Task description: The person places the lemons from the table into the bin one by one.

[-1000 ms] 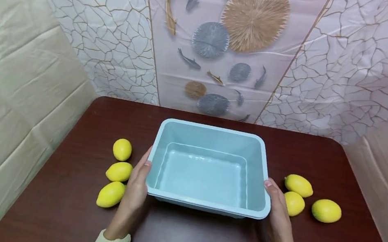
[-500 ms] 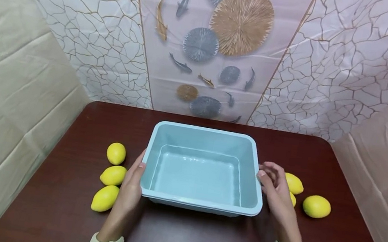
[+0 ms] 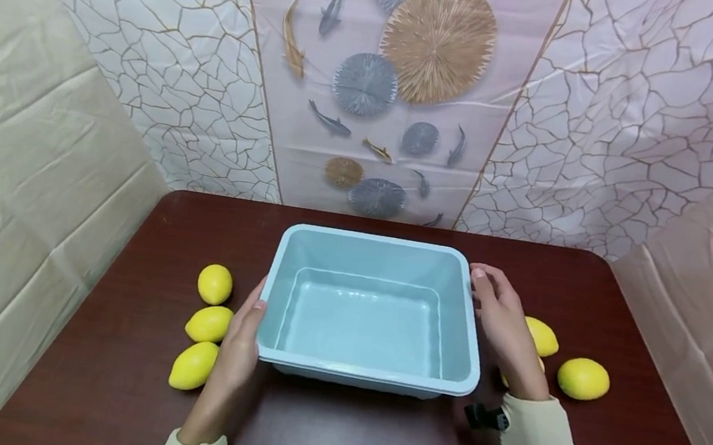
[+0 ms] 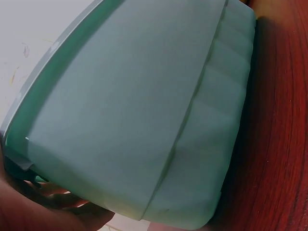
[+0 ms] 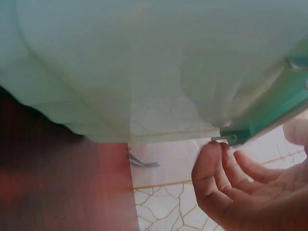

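Observation:
A light blue rectangular plastic basin (image 3: 357, 314) sits at the middle of the table, its inside bare. My left hand (image 3: 237, 354) grips its left side, thumb along the rim and the other fingers mostly hidden beneath it. In the left wrist view, the basin's outer wall (image 4: 130, 106) fills most of the picture, and the hand (image 4: 48, 207) curls at the lower left. My right hand (image 3: 502, 315) is at the far right corner. In the right wrist view, its loosely bent fingers (image 5: 211, 163) touch or nearly touch the corner, and the thumb stands apart from the rim.
Three yellow lemons (image 3: 194, 365) lie in a column left of the basin. More lemons (image 3: 584, 379) lie to the right, partly hidden behind my right forearm. Fabric screens (image 3: 29, 169) surround the brown table (image 3: 367, 437) at the back and sides.
My right hand has let go of the basin's right side and moved away from me along it to the far corner. The left hand keeps its grip. The whole view has shifted slightly.

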`<state>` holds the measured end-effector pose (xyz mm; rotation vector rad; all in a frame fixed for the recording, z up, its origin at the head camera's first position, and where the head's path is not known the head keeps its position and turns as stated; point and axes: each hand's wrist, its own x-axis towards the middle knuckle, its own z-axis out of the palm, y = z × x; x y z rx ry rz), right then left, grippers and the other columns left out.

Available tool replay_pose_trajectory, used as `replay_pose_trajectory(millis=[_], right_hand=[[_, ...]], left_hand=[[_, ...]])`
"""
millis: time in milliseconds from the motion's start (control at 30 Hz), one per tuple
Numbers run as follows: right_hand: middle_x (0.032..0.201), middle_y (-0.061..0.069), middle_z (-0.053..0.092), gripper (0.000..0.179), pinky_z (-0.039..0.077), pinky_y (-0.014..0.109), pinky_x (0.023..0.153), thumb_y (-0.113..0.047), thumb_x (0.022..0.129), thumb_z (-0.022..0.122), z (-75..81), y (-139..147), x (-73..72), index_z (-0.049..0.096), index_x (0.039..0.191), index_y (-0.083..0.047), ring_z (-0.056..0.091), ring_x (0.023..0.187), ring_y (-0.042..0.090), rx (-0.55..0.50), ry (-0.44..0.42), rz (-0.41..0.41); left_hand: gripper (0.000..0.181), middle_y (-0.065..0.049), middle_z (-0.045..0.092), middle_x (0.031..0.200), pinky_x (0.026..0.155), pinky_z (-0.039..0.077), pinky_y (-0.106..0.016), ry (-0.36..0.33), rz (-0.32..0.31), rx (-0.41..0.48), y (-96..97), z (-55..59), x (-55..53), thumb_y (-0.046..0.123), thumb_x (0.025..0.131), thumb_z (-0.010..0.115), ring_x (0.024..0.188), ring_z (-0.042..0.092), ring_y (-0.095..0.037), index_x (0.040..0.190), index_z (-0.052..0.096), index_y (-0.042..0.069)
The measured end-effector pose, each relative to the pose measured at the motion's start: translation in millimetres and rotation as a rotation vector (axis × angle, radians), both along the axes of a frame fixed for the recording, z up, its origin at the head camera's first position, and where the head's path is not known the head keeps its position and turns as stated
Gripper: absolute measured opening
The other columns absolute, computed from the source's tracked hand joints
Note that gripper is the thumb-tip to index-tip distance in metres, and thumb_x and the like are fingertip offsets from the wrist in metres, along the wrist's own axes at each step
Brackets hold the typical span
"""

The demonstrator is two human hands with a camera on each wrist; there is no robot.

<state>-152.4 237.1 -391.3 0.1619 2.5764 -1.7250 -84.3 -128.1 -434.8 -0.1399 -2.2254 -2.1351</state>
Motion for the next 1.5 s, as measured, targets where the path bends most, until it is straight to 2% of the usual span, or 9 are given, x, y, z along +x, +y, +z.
replay_pose_trajectory(millis=[67, 233, 433, 533, 800, 1033, 1167, 1367, 1500], right_hand=[[0.150, 0.025, 0.049, 0.063, 0.044, 0.055, 0.109, -0.050, 0.113, 0.035, 1.2, -3.6, -5.3, 0.041, 0.155, -0.003, 0.053, 0.133, 0.041, 0.012, -0.017, -0.019], [0.148, 0.025, 0.050, 0.065, 0.043, 0.055, 0.108, -0.052, 0.112, 0.036, 5.0, -11.0, -11.3, 0.044, 0.154, -0.002, 0.052, 0.128, 0.040, 0.080, -0.057, -0.055], [0.129, 0.023, 0.057, 0.064, 0.051, 0.041, 0.088, -0.051, 0.110, 0.042, 3.7, -11.3, -7.8, 0.048, 0.151, -0.002, 0.058, 0.109, 0.034, 0.158, -0.044, -0.097], [0.112, 0.019, 0.060, 0.058, 0.049, 0.033, 0.077, -0.048, 0.110, 0.047, 5.2, -8.6, -2.6, 0.055, 0.145, -0.002, 0.059, 0.094, 0.029, 0.203, -0.016, -0.116], [0.117, 0.026, 0.068, 0.053, 0.057, 0.033, 0.072, -0.039, 0.112, 0.048, 11.5, -6.1, 2.4, 0.056, 0.143, 0.003, 0.067, 0.087, 0.027, 0.254, -0.023, 0.008], [0.124, 0.029, 0.067, 0.058, 0.061, 0.033, 0.072, -0.044, 0.113, 0.044, 2.2, -4.8, 0.0, 0.053, 0.146, 0.002, 0.071, 0.086, 0.024, 0.146, -0.036, 0.031], [0.117, 0.027, 0.067, 0.058, 0.059, 0.030, 0.070, -0.048, 0.112, 0.045, -1.7, -0.2, -0.8, 0.055, 0.142, 0.000, 0.070, 0.081, 0.018, 0.090, -0.035, 0.007], [0.100, 0.016, 0.068, 0.052, 0.059, 0.030, 0.066, -0.045, 0.112, 0.048, -7.7, 3.4, -5.5, 0.054, 0.138, 0.000, 0.068, 0.075, 0.012, -0.009, -0.032, -0.006], [0.092, 0.008, 0.069, 0.048, 0.060, 0.030, 0.064, -0.040, 0.112, 0.049, -14.1, 0.0, -8.7, 0.053, 0.136, 0.002, 0.069, 0.071, 0.011, -0.080, -0.028, 0.001]], left_hand=[[0.055, -0.011, 0.023, 0.174, 0.118, 0.031, -0.027, -0.005, 0.009, -0.005, -1.1, -0.9, 0.2, 0.026, 0.117, 0.025, 0.157, 0.026, -0.030, 0.168, 0.021, 0.005], [0.055, -0.012, 0.023, 0.174, 0.124, 0.027, -0.044, -0.013, 0.011, -0.003, -2.3, -1.8, 1.8, 0.025, 0.117, 0.025, 0.157, 0.025, -0.031, 0.168, 0.020, 0.004], [0.056, -0.013, 0.024, 0.173, 0.116, 0.032, -0.020, 0.008, 0.007, 0.000, -2.0, -1.4, 1.7, 0.025, 0.117, 0.026, 0.156, 0.027, -0.032, 0.167, 0.021, 0.003], [0.055, -0.014, 0.025, 0.173, 0.115, 0.033, -0.019, 0.024, 0.010, 0.001, -1.3, -1.9, 0.8, 0.025, 0.116, 0.026, 0.156, 0.028, -0.034, 0.167, 0.023, 0.002], [0.056, -0.016, 0.026, 0.172, 0.110, 0.033, -0.014, 0.029, 0.018, 0.010, 0.2, -3.1, -0.1, 0.026, 0.117, 0.026, 0.155, 0.029, -0.036, 0.166, 0.023, 0.001], [0.055, -0.014, 0.026, 0.172, 0.111, 0.033, -0.014, 0.032, 0.013, 0.010, 0.0, -3.6, -1.4, 0.025, 0.116, 0.025, 0.156, 0.029, -0.033, 0.167, 0.023, 0.002], [0.056, -0.014, 0.026, 0.173, 0.116, 0.034, -0.024, 0.034, -0.001, 0.008, 1.3, -3.2, -3.3, 0.026, 0.116, 0.025, 0.155, 0.031, -0.034, 0.167, 0.023, 0.003], [0.055, -0.013, 0.027, 0.173, 0.122, 0.028, -0.055, 0.022, -0.001, -0.035, 0.2, 0.0, -4.5, 0.026, 0.116, 0.025, 0.155, 0.031, -0.034, 0.167, 0.023, 0.004], [0.055, -0.010, 0.030, 0.172, 0.120, 0.031, -0.060, -0.038, 0.024, -0.111, -6.1, 3.1, -1.3, 0.027, 0.116, 0.028, 0.153, 0.035, -0.034, 0.167, 0.027, 0.007]])
